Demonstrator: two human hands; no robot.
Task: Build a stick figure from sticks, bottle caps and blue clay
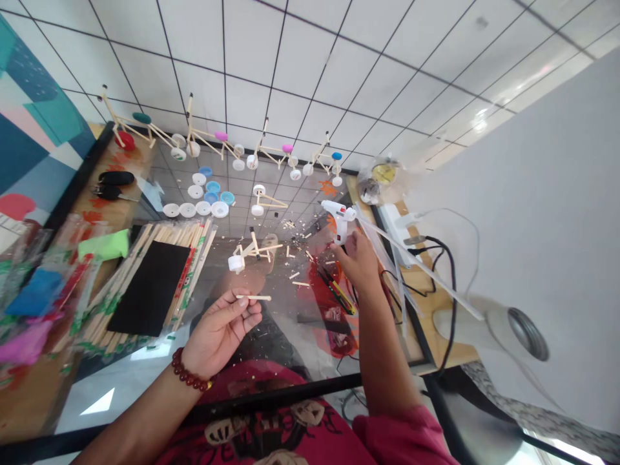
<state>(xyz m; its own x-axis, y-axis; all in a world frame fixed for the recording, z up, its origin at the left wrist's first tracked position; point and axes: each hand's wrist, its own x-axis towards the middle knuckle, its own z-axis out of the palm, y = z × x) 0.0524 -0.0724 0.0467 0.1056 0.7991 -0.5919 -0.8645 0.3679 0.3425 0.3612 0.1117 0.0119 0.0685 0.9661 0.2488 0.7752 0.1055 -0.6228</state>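
Observation:
My left hand (pixel 227 326) pinches a short wooden stick (pixel 254 298) between thumb and fingers, held level above the glass tabletop. On the right, my right hand (pixel 359 261) is closed at the handle of a white hot glue gun (pixel 338 223), its nozzle pointing left. A long clear glue stick (pixel 411 252) runs back from the gun. Just beyond my left hand lies a partly built stick frame (pixel 254 250) with a white bottle cap (pixel 236 263) on it. Farther back is another stick piece (pixel 274 201) with two white caps as wheels.
Stick models (pixel 264 152) line the far edge. White and blue caps (pixel 203 208) sit at the left, near bundled wooden sticks (pixel 135 284) under a black sheet (pixel 150 289). Wood scraps (pixel 300 283) and cutters (pixel 339 294) lie mid-right; a power strip (pixel 397 226) and cables stand at right.

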